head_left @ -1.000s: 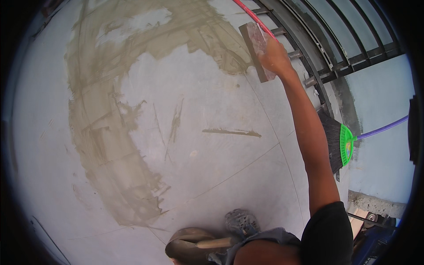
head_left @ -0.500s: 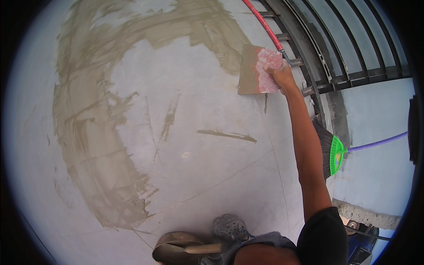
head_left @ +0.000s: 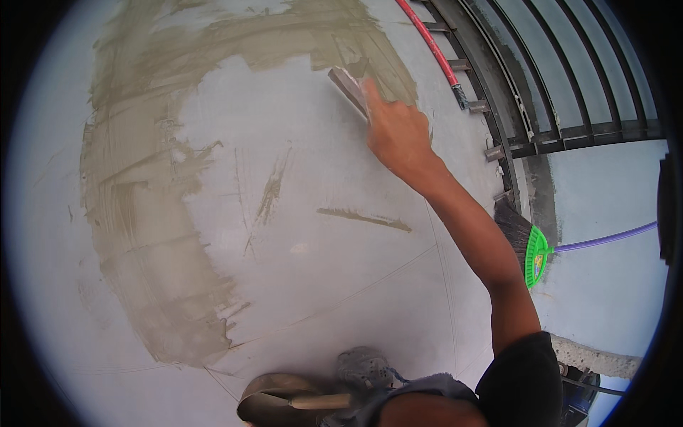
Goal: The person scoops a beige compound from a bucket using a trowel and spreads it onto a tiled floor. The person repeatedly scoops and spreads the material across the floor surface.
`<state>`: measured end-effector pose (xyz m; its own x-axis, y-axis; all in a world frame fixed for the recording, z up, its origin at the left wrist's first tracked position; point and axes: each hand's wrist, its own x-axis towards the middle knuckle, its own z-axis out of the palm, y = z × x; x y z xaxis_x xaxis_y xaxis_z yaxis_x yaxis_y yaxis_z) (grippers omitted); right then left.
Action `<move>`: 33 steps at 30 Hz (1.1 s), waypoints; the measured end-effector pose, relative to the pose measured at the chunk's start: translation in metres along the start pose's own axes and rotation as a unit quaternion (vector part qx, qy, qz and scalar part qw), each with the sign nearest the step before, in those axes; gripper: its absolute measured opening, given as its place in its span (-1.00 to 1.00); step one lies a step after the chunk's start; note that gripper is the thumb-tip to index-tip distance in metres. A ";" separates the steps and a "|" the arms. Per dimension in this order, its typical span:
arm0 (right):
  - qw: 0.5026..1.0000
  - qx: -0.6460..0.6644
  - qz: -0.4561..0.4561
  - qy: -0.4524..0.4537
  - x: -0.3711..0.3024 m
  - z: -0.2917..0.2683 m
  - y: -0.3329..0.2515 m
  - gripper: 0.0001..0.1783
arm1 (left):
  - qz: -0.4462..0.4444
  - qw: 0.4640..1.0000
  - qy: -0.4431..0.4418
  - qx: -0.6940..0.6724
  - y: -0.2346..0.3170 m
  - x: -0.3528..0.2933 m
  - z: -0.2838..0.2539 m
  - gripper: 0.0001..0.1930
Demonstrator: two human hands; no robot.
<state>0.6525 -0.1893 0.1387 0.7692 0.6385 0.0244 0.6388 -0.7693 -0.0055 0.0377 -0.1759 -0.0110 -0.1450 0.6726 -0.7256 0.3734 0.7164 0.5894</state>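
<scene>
My right hand [head_left: 402, 139] is closed around a flat, wide putty knife [head_left: 348, 91]. The blade is tilted nearly edge-on, with its far edge at the band of grey-brown putty [head_left: 299, 35] smeared across the pale surface. Down by my body is a round metal bowl [head_left: 250, 398]; a trowel with a wooden handle [head_left: 313, 402] lies in it. Only a sliver of what looks like my left hand [head_left: 246, 424] shows under the bowl's rim, and its fingers are hidden.
Along the right runs a dark metal grille [head_left: 509, 153], with a red pole [head_left: 434, 46] beside it. A broom with a green head [head_left: 538, 257] and purple handle lies at the right. A grey clog [head_left: 364, 366] shows near the bowl.
My right hand has moved left with the putty knife, away from the red pole's end. The blade has turned from face-on to nearly edge-on.
</scene>
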 end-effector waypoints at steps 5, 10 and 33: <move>0.995 -0.059 -0.021 0.078 0.032 0.047 -0.013 -0.51 | -0.005 1.000 -0.009 -0.007 -0.004 -0.001 0.009 -0.21; 0.988 -0.091 -0.002 0.126 0.122 0.049 0.055 -0.53 | -0.009 1.000 -0.011 -0.013 -0.009 -0.004 0.007 -0.21; 0.988 -0.022 -0.085 -0.129 0.184 0.008 0.166 -0.52 | -0.012 0.999 0.031 -0.005 -0.039 -0.044 -0.073 -0.19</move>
<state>0.8999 -0.1992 0.1340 0.6326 0.7381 -0.2344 0.7622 -0.6470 0.0198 -0.0374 -0.2201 0.0240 -0.2109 0.6649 -0.7166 0.3607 0.7343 0.5751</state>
